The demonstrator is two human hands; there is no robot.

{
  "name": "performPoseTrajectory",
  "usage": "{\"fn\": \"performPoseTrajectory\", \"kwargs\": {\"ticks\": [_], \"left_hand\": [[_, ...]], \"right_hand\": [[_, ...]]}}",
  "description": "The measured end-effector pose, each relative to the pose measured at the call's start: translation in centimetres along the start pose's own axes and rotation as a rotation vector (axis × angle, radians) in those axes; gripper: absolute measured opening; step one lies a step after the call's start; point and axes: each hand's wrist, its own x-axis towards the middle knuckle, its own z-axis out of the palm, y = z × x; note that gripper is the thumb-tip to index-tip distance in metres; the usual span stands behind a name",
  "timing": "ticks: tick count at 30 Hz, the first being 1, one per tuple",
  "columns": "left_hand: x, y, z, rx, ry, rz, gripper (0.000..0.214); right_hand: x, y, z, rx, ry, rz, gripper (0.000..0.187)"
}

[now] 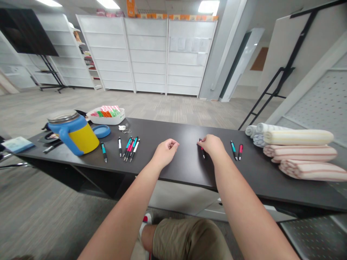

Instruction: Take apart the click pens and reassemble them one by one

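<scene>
My right hand (214, 145) pinches a red and black pen (203, 154) by its upper part, with the tip pointing toward me at the tabletop. To its left, my left hand (166, 151) rests over the table with curled fingers, and nothing shows in them. Right of my right hand lie a teal pen (233, 148) and a red pen (240, 151), side by side. Left of my left hand is a bunch of several teal, red and white pens (131, 148). A white pen (120, 147) and another teal pen (103, 151) lie farther left.
A blue and yellow mug (84, 136), a blue lid (101, 131) and a white basket of colourful packets (121, 117) stand on the dark table (181, 133) at the left. A white cord (123, 128) lies nearby. Rolled striped towels (300, 155) are stacked at the right end.
</scene>
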Motion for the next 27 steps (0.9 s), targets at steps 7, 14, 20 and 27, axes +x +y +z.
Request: {"fn": "performPoseTrajectory", "kwargs": {"ticks": [7, 14, 20, 27], "left_hand": [[0.8, -0.5, 0.3, 0.064, -0.009, 0.028, 0.022], [0.9, 0.1, 0.4, 0.167, -0.029, 0.029, 0.02], [0.8, 0.4, 0.4, 0.234, -0.048, 0.004, 0.022], [0.8, 0.5, 0.5, 0.259, -0.053, -0.01, 0.021]], "right_hand": [[1.0, 2.9, -0.4, -0.104, 0.028, 0.085, 0.022], [2.8, 7.7, -1.6, -0.155, 0.016, 0.195, 0.026], [4.0, 9.2, -2.3, -0.201, -0.051, 0.14, 0.02], [3.9, 10.3, -2.5, -0.248, -0.033, 0.026, 0.016]]}}
